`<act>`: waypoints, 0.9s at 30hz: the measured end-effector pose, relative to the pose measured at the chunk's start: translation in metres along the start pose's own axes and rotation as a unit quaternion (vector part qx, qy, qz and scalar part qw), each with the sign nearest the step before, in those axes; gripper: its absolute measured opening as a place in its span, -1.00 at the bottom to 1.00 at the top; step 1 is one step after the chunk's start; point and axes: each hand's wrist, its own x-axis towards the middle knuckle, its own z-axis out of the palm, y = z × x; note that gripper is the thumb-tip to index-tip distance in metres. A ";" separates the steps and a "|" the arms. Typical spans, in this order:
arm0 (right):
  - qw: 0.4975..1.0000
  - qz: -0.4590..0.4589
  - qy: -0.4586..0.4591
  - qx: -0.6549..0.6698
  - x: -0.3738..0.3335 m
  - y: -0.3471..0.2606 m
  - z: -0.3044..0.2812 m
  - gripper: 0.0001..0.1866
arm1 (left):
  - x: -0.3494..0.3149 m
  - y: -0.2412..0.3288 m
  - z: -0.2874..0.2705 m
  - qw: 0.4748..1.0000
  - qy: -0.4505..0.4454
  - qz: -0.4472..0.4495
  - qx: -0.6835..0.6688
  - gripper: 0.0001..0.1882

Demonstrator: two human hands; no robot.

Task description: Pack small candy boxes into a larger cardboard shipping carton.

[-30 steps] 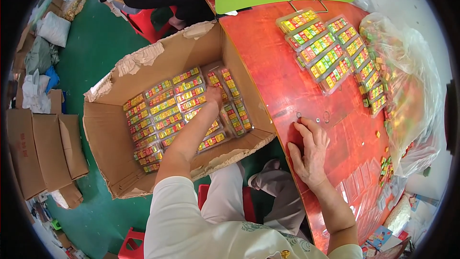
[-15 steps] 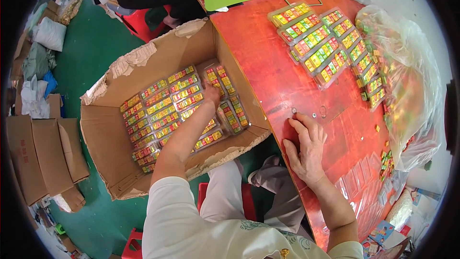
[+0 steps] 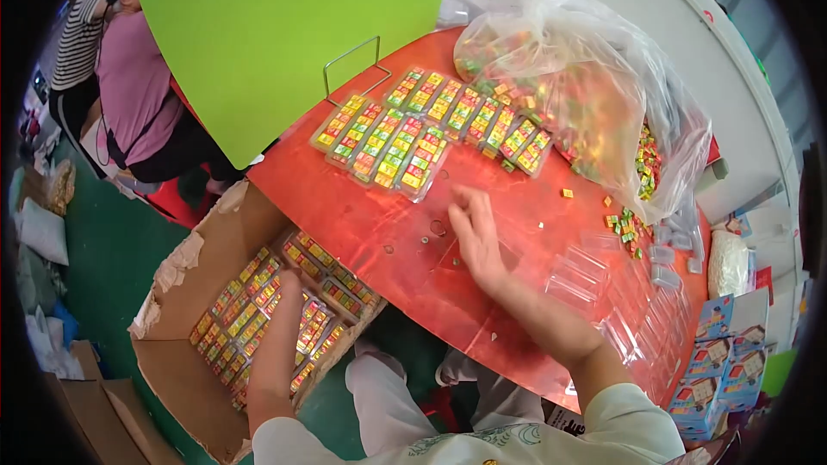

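Packing step: your left hand (image 3: 289, 293) is reaching into the box (image 3: 185, 370) among the packs (image 3: 258, 310), grip hidden, cannot tell. Your right hand (image 3: 474, 237) is resting open on the counter (image 3: 388, 232), near filled trays (image 3: 388, 146); next, grasping one.

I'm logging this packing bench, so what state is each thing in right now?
Cardboard box: open, flaps torn, partly filled with packs.
Left hand: down in the box, on the packs.
Right hand: flat on the red table, empty.
Filled packs: lying in rows on the table.
Plastic bag: open, holding loose candies.
Clear trays: empty, overlapping near the table's right edge.
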 end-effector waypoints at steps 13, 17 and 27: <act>0.933 0.264 0.041 -0.241 0.126 0.034 -0.010 -0.33 | -0.345 0.243 0.070 0.908 -0.154 0.366 -0.130 -0.51; 0.911 0.287 0.041 -0.293 0.127 0.025 0.001 -0.35 | -0.350 0.252 0.112 0.909 -0.233 0.341 -0.053 -0.46; 0.911 0.190 0.031 -0.364 0.107 0.048 0.001 -0.44 | -0.350 0.264 0.134 0.941 -0.266 0.207 -0.013 -0.42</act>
